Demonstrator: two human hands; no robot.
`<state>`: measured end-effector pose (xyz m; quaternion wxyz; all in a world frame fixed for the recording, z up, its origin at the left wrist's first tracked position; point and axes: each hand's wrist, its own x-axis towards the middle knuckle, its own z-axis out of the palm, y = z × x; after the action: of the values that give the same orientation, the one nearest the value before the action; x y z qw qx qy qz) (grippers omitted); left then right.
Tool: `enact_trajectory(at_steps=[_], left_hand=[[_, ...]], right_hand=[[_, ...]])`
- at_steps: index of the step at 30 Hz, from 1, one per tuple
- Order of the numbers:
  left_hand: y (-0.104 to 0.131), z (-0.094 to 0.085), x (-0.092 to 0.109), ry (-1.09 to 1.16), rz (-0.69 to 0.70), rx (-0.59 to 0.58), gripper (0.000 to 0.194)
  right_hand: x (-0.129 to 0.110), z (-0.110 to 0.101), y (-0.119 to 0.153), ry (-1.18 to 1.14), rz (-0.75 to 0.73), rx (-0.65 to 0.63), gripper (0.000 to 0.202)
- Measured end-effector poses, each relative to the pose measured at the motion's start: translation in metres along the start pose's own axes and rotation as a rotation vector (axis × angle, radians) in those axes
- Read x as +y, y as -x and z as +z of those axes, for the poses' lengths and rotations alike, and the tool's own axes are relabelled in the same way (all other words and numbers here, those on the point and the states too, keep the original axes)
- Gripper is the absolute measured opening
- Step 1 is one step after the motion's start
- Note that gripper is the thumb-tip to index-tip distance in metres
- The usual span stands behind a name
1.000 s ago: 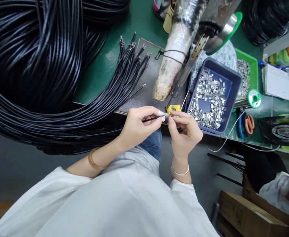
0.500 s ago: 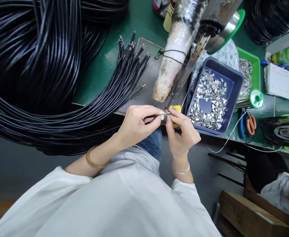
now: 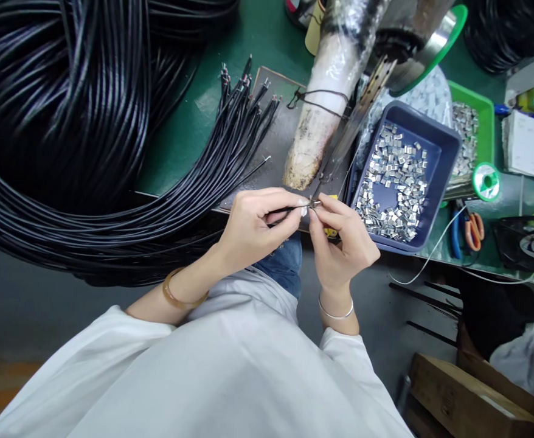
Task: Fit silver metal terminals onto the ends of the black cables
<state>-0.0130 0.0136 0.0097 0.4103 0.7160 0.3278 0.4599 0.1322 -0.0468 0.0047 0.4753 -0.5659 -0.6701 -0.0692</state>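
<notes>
Thumb and fingers of my left hand [image 3: 258, 222] are closed on a thin black cable [image 3: 289, 210], with its end pointing right. Close by, my right hand [image 3: 346, 243] pinches a small metal connector [image 3: 317, 204] at that cable end; the fingertips partly cover it. A slim soldering iron [image 3: 333, 164] slants down from a fixture, its dark tip at the join between my hands. To the right, a dark blue bin [image 3: 440, 143] holds many small metal connectors [image 3: 401, 182]. A bundle of black cables [image 3: 230, 143] with stripped ends lies left of the iron.
Large black cable coils [image 3: 89, 73] fill the left. A plastic-wrapped white tube [image 3: 310, 134] stands above my hands. Right are a green bin [image 3: 488, 121], a solder spool [image 3: 486, 182], orange-and-blue-handled pliers [image 3: 474, 231] and a paper pad [image 3: 531, 146]. Cardboard boxes [image 3: 472, 395] sit on the floor.
Both hands have shifted slightly, bringing the cable end and connector against the iron's tip. My right hand has moved a little right and down. The view has shifted slightly.
</notes>
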Motion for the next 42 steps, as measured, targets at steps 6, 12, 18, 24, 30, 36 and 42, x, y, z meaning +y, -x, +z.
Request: enact_trajectory(at_steps=[6,12,18,24,30,36,42], left_hand=[[0.0021,-0.0008,-0.0017,0.053,-0.059,-0.049,0.013],[0.0050,0.0010,-0.0012,0.099,-0.174,-0.072,0.013],[0.0015,0.0000,0.0001,0.257,-0.345,-0.089,0.012],[-0.0036,-0.0032,0.0063,0.403,-0.414,-0.102,0.014],[-0.0002,-0.0009,0.0029,0.353,-0.391,-0.115,0.013],[-0.0039,-0.0004,0.0039,0.369,-0.398,-0.076,0.012],[-0.0011,-0.0016,0.0041,0.362,-0.384,-0.137,0.012]], right_hand=[[0.0012,0.0001,0.0062,0.007,-0.005,0.009,0.019],[0.0029,-0.0009,0.0073,0.002,-0.001,-0.007,0.019],[0.0002,-0.0009,0.0057,-0.008,0.020,-0.011,0.017],[-0.0042,-0.0021,0.0047,-0.005,0.033,0.002,0.016],[-0.0034,-0.0023,0.0071,-0.037,0.047,0.019,0.018],[-0.0039,-0.0021,0.0040,0.014,0.056,-0.016,0.011],[-0.0030,-0.0016,0.0089,-0.041,0.064,0.043,0.015]])
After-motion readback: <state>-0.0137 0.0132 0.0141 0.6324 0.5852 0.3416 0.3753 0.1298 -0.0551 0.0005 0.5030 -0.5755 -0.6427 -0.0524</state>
